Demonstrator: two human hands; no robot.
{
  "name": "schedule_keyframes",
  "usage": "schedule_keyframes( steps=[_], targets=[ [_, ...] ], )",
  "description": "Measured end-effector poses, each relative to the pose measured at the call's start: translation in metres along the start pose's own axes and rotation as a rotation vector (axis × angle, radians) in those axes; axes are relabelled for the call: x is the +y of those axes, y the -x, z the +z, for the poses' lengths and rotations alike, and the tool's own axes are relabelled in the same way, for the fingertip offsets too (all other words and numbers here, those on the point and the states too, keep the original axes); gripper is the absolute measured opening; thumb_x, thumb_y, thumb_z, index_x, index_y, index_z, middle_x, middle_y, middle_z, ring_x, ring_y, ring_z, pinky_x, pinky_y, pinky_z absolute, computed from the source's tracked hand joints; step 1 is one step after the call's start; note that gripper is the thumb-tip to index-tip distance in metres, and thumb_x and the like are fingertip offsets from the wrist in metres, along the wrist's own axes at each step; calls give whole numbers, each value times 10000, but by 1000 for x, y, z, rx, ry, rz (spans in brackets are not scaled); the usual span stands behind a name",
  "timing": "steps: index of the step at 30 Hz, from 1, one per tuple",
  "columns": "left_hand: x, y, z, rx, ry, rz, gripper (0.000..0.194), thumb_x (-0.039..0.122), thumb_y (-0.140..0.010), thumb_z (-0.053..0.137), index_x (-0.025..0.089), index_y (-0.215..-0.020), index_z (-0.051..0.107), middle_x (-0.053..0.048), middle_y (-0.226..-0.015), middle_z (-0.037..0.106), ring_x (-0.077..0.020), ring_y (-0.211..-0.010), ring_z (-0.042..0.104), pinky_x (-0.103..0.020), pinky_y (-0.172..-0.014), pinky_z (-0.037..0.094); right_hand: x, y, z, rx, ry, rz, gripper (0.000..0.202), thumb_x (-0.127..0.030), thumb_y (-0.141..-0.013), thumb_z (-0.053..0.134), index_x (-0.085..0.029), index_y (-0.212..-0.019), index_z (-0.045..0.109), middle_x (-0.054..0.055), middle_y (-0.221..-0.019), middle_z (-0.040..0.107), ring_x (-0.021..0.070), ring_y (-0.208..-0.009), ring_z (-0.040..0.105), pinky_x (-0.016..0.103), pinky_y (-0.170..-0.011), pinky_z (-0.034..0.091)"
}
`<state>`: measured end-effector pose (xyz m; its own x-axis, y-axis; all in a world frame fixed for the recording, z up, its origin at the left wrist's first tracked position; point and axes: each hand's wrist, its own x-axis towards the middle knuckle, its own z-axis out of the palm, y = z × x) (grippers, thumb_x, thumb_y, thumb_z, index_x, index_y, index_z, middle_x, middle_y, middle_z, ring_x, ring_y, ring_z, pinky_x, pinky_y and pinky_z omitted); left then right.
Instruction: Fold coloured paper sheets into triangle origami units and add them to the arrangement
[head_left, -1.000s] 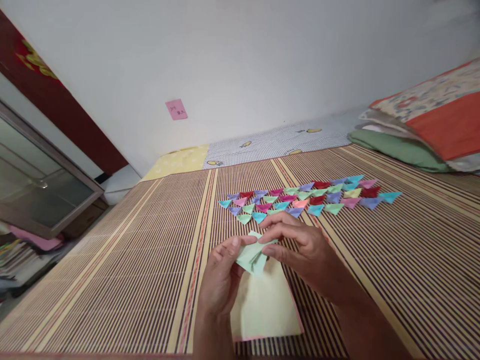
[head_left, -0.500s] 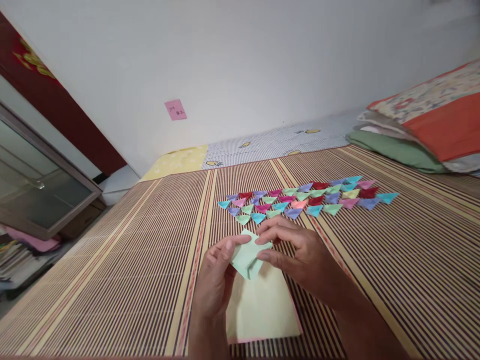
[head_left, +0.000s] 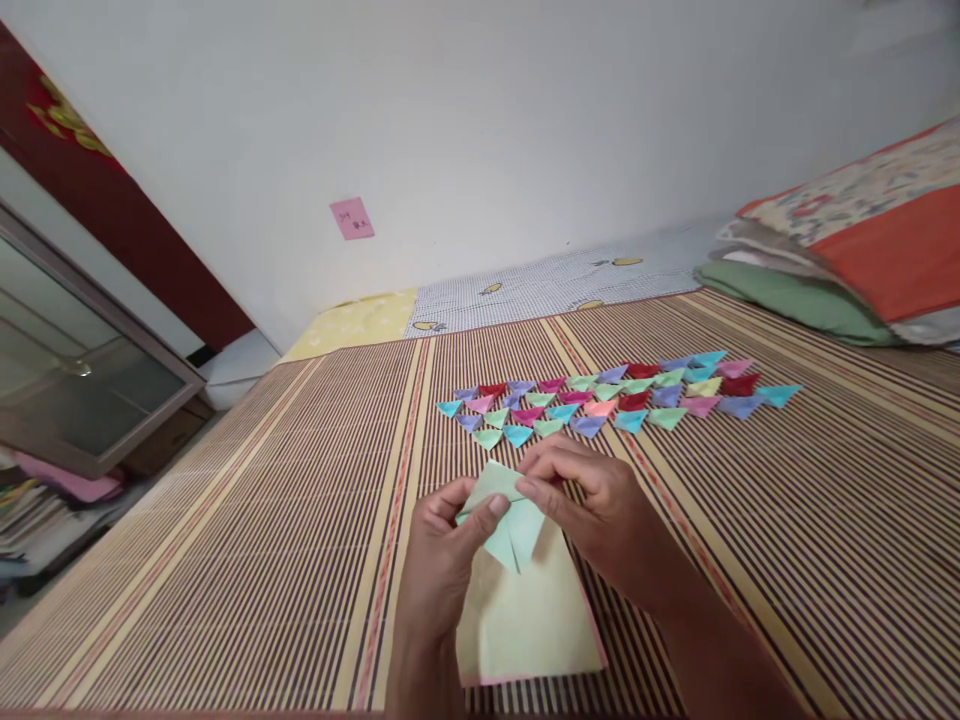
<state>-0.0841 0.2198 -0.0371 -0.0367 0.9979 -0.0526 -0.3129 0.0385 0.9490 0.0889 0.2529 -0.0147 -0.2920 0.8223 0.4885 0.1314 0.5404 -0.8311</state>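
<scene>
A pale green folded paper [head_left: 517, 535] is held up between both hands, its pointed end toward me and a crease running down its middle. My left hand [head_left: 446, 540] pinches its left side, thumb on top. At the upper right edge, my right hand [head_left: 592, 500] grips it between thumb and fingers. Beneath lies a pale yellow sheet or pad [head_left: 536, 630] with a pinkish edge, on the striped mat [head_left: 300, 520]. Beyond the hands, several rows of small folded paper triangles [head_left: 589, 426] in many colours rest on the mat.
Folded bedding [head_left: 870, 260] is piled at the back right. Patterned cloth [head_left: 525, 290] runs along the white wall, which bears a pink note [head_left: 351, 218]. At the left are a glass-panelled cabinet [head_left: 75, 350] and a low shelf with papers.
The green paper has been turned, and its point now faces more directly toward me. My left thumb has moved down onto its face, while my right thumb and fingers have closed on its upper right edge.
</scene>
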Motion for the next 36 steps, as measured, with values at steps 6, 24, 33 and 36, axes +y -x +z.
schedule_keyframes(
  steps=[6, 24, 33, 36],
  targets=[
    [2, 4, 5, 24, -34, 13, 208, 340, -814, 809, 141, -851, 762, -24, -707, 686, -125, -600, 587, -238, -584, 471, 0, 1, 3, 12, 9, 47, 210, -219, -958, 591, -197, -750, 616, 22, -835, 637, 182, -817, 613, 330, -732, 465],
    [9, 10, 8, -35, -157, 31, 340, 467, -861, 740, 141, -935, 804, -40, -659, 657, -130, -554, 548, -244, -532, 427, -2, 2, 6, 90, -37, 120, 92, -262, -914, 644, -212, -838, 652, -15, -710, 610, 147, -632, 543, 277, -578, 440],
    [14, 11, 9, -37, -240, 48, 333, 465, -850, 749, 137, -879, 800, -25, -646, 601, -114, -557, 488, -233, -512, 384, -5, 1, 5, 75, -21, 42, 87, -201, -909, 650, -213, -824, 643, -22, -760, 600, 137, -669, 536, 278, -615, 430],
    [16, 12, 9, -41, -256, 49, 311, 449, -851, 751, 142, -865, 798, -20, -643, 585, -112, -555, 476, -231, -508, 374, -5, 2, 5, 61, -17, 34, 89, -194, -914, 641, -214, -827, 640, -12, -794, 612, 143, -695, 548, 283, -630, 436]
  ],
)
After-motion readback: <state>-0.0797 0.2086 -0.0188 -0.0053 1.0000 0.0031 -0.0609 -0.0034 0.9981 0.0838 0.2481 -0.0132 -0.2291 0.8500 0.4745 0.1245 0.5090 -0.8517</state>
